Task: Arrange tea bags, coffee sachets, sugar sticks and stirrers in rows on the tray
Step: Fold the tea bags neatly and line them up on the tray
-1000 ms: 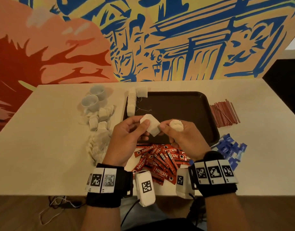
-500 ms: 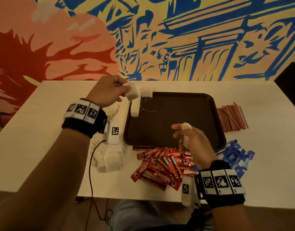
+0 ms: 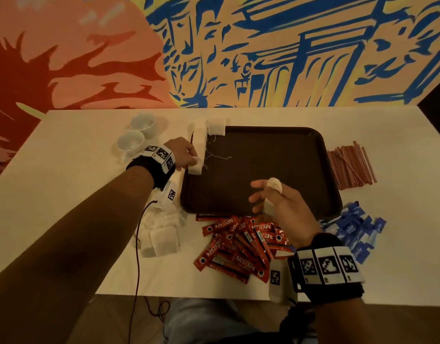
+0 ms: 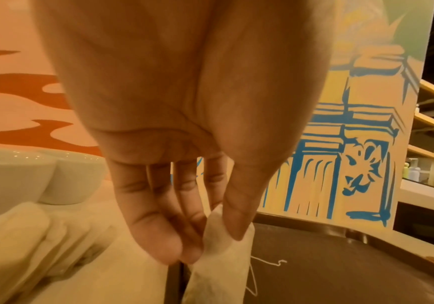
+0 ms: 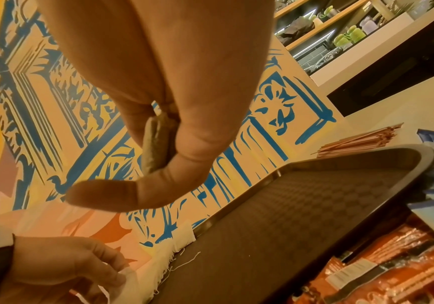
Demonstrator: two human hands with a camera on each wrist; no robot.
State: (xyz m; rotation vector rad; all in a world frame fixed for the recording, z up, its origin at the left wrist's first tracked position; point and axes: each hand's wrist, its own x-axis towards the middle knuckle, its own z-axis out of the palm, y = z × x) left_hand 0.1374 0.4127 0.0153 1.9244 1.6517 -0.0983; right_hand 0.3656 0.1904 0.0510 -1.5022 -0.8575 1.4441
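A dark brown tray [image 3: 263, 170] lies mid-table with a row of white tea bags [image 3: 201, 137] along its left edge. My left hand [image 3: 186, 155] pinches a white tea bag [image 3: 195, 167] [image 4: 221, 257] at the near end of that row, low over the tray's left rim [image 4: 174, 277]. My right hand [image 3: 276, 197] hovers over the tray's near part and pinches another tea bag [image 3: 274, 184] [image 5: 156, 144] between thumb and fingers. Red coffee sachets [image 3: 241, 244] are heaped in front of the tray. Red stirrers [image 3: 350, 167] and blue sugar sticks [image 3: 355, 229] lie to its right.
Two white cups [image 3: 135, 135] stand left of the tray at the back. A loose pile of tea bags [image 3: 159, 239] lies on the table under my left forearm. A painted wall [image 3: 238, 50] rises right behind the table. The table's near edge [image 3: 189, 295] is close to my body.
My left hand carried its tea bag from in front of me to the tray's far left, then drew it down to the near end of the row. The right hand stayed, still holding its bag.
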